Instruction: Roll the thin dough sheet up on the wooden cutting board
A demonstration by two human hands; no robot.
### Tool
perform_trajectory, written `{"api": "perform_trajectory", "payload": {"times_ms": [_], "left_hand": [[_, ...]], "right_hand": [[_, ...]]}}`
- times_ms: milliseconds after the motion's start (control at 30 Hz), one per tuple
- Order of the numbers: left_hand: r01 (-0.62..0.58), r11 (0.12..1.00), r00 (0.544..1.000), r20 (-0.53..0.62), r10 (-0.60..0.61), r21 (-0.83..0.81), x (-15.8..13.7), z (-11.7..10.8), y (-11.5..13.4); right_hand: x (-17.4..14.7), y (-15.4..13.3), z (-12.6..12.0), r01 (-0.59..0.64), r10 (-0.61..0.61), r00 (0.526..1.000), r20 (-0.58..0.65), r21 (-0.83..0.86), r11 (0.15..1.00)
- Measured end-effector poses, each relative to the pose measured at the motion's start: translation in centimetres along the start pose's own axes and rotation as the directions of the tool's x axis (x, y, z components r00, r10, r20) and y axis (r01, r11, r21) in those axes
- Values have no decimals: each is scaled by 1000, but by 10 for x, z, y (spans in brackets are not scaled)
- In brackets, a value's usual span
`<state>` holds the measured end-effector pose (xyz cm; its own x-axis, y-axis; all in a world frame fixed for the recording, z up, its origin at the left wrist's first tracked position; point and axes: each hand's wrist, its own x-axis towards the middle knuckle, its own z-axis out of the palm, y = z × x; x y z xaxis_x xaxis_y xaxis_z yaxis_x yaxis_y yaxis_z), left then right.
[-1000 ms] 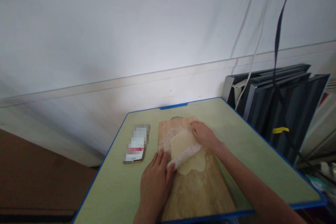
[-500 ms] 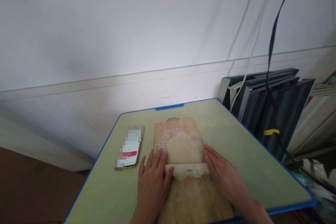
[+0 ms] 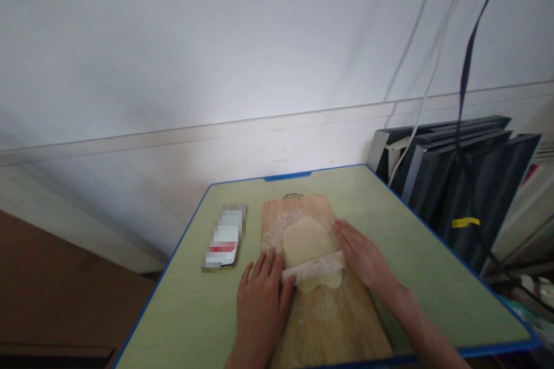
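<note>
A flour-dusted rolling pin [image 3: 312, 267] lies slantwise across a flat sheet of dough [image 3: 305, 239], its right end farther from me. My left hand [image 3: 264, 294] holds the left end, thumb on the near side and fingers stretched past it. Over the right end rests my right hand [image 3: 361, 253], fingers extended forward along the dough's edge; its palm hides that end. Part of the dough shows on the near side of the pin, with a wavy edge. Beneath it is a wooden cutting board [image 3: 333, 328], floury around the dough, with a metal handle at the far end.
A phone [image 3: 225, 236], partly blurred out, lies left of the board on the green, blue-edged table [image 3: 182, 300]. The wall [image 3: 259, 144] stands behind it. Dark flat panels [image 3: 467, 184] lean at the right, with a black strap [image 3: 465, 75] hanging before them.
The rolling pin has turned from level to slanted, its right end moving away with my right hand. More dough shows on its near side. The whole view has shifted slightly.
</note>
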<state>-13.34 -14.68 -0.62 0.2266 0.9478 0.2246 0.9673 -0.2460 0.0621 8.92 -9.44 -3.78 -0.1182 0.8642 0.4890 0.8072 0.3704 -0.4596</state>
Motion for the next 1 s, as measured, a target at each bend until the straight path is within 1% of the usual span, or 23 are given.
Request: {"api": "perform_trajectory", "payload": {"times_ms": [67,133,233,333,433,467,533,633,733,800,900,1000], "left_hand": [[-24,1000,999,-30,24,0,-2,2,-1],[-46,999,997,-60,46,1,-2,3,-3],[-71,997,995,-66,70,-1,3,2,-6],[-103,994,995,3,103,-19,17,-3,-9],[-167,986,980,107,169,-31,36,-11,-10],[-191,981,973,126,193,-32,43,-13,-11],[-231,972,962,142,233,-28,57,-15,-10],[-264,964,955,137,264,-19,75,-14,-7],[-260,966,959,112,260,-10,85,-8,-2],[-235,972,968,90,235,-4,86,-5,0],[-194,981,978,73,194,-6,80,-3,0],[-170,985,982,79,171,-19,67,-5,-4]], "right_hand": [[-12,-6,-8,-30,29,999,24,47,998],[-27,-13,-15,-87,83,995,52,77,993],[-47,-22,-18,-173,170,985,39,106,979],[-61,-25,-12,-217,221,975,-12,154,964],[-66,-24,-6,-218,231,972,-50,185,958],[-67,-24,-6,-214,229,972,-58,192,958],[-66,-24,-6,-203,220,973,-64,206,957],[-64,-26,-9,-200,222,973,-70,234,951],[-63,-28,-12,-217,245,966,-76,271,938],[-62,-30,-14,-224,258,963,-81,297,928],[-61,-31,-16,-223,264,961,-86,324,919],[-61,-29,-16,-218,262,961,-89,339,915]]}}
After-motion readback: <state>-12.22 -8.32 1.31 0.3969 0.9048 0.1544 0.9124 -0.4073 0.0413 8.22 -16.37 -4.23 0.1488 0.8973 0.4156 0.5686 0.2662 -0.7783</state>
